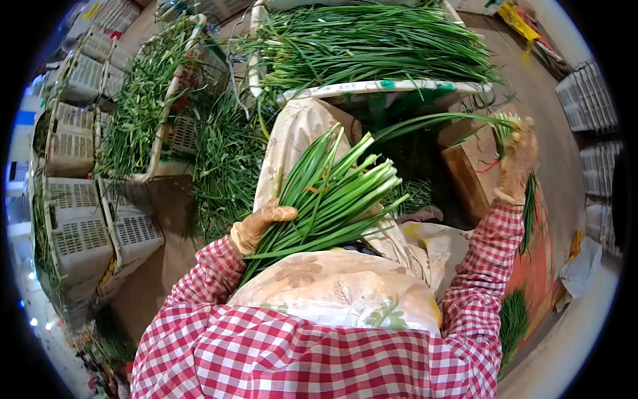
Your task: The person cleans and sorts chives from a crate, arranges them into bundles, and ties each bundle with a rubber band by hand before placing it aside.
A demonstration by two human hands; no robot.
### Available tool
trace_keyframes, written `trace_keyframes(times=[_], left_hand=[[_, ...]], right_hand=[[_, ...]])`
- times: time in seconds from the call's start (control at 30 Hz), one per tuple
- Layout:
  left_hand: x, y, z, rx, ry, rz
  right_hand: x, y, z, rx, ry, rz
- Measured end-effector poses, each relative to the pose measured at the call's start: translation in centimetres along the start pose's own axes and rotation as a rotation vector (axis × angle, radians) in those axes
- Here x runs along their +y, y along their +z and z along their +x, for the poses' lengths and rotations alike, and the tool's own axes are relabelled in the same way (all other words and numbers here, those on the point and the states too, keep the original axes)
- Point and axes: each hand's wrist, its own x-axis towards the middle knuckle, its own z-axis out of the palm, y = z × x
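A thick bunch of garlic chives (332,199) lies across my lap, its pale cut ends pointing up and right. My left hand (262,225), in a tan glove, is closed around the bunch's lower left side, thumb on top. A small orange-brown strand (318,189) shows on the bunch; whether it is a tie or a withered leaf I cannot tell. Out to the right, my gloved right hand (520,159) is raised and closed on a few chive stalks (504,124). Their long leaves reach left toward the bunch, and others hang below the hand. Its fingers are slightly blurred.
Ahead stands a white crate (392,88) heaped with chives. On the left, another crate (163,143) overflows with loose leaves, beside stacked perforated crates (78,233). Leaf scraps (226,159) cover the floor between them. More crates (588,100) and a plastic bag (580,269) are at right.
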Motion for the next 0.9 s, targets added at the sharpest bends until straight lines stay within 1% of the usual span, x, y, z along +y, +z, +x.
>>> trace_keyframes(times=[0.03,0.07,0.1,0.13,0.2,0.23,0.27,0.3,0.33,0.37,0.4,0.43,0.47,0.5,0.57,0.63,0.67,0.7,0.73,0.77,0.8,0.83,0.87,0.9], left_hand=[[-0.4,-1.5,0.4,0.016,0.017,-0.017],[-0.7,-2.6,0.9,0.027,0.034,-0.034],[0.1,-1.2,0.8,0.061,0.047,0.014],[0.6,0.3,1.0,0.057,0.055,0.011],[1.0,2.7,1.9,0.205,0.119,0.131],[0.5,2.8,2.9,0.191,0.178,0.094],[0.4,3.3,3.3,0.183,0.173,0.099],[0.5,3.9,3.6,0.163,0.211,0.108],[0.6,4.7,3.7,0.142,0.249,0.118],[1.0,5.7,3.6,0.134,0.261,0.163],[1.2,6.4,3.5,0.128,0.257,0.167],[1.3,7.0,3.3,0.129,0.271,0.171],[1.3,7.3,3.3,0.132,0.285,0.174],[1.0,6.8,3.7,0.128,0.307,0.248],[0.8,6.8,3.6,0.108,0.298,0.242],[1.0,7.3,3.4,0.098,0.287,0.257],[1.2,7.1,3.5,0.097,0.287,0.255],[1.5,6.5,3.5,0.035,0.146,0.116],[1.7,5.6,3.5,-0.026,0.004,-0.025],[0.5,2.0,4.7,-0.004,-0.067,-0.125],[0.2,1.8,4.3,0.038,0.121,-0.033],[-0.1,2.0,4.3,0.113,0.230,0.090],[-0.2,2.5,4.3,0.188,0.337,0.213],[-0.4,1.5,5.0,0.080,0.174,0.072]], right_hand=[[2.2,-1.3,0.7,-0.007,-0.003,0.007],[5.1,-2.1,1.1,0.031,-0.057,-0.422],[4.4,-1.3,1.3,0.073,-0.116,-0.853],[4.1,-0.3,-0.4,-0.013,-0.131,-0.828],[-1.3,4.2,-4.4,-0.188,-0.153,-0.765],[-3.3,6.3,-6.0,-0.266,-0.085,-0.406],[-5.3,8.5,-7.5,-0.326,0.003,-0.050],[-6.6,10.1,-8.9,-0.359,-0.112,0.029],[-8.7,11.1,-10.1,-0.398,-0.140,-0.109],[-9.4,12.1,-10.9,-0.368,-0.337,-0.181],[-10.3,12.8,-11.3,-0.376,-0.475,-0.187],[-11.0,13.2,-11.9,-0.404,-0.572,-0.369],[-11.4,13.6,-12.4,-0.471,-0.554,-0.489],[-11.5,14.3,-12.6,-0.463,-0.601,-0.581],[-10.3,15.5,-13.1,-0.407,-0.724,-0.730],[-8.4,15.8,-13.5,-0.411,-0.726,-0.727],[-8.5,16.0,-13.4,-0.415,-0.731,-0.720],[-9.0,15.5,-13.9,-0.409,-0.624,-0.620],[-9.6,15.0,-14.2,-0.414,-0.626,-0.621],[-10.1,14.5,-14.6,-0.538,-0.363,-0.321],[-11.0,13.9,-14.8,-0.642,-0.095,-0.021],[-12.3,13.2,-15.1,-0.746,0.102,0.144],[-13.0,12.8,-15.5,-0.846,0.200,0.222],[-13.9,12.5,-15.6,-0.940,0.268,0.261]])
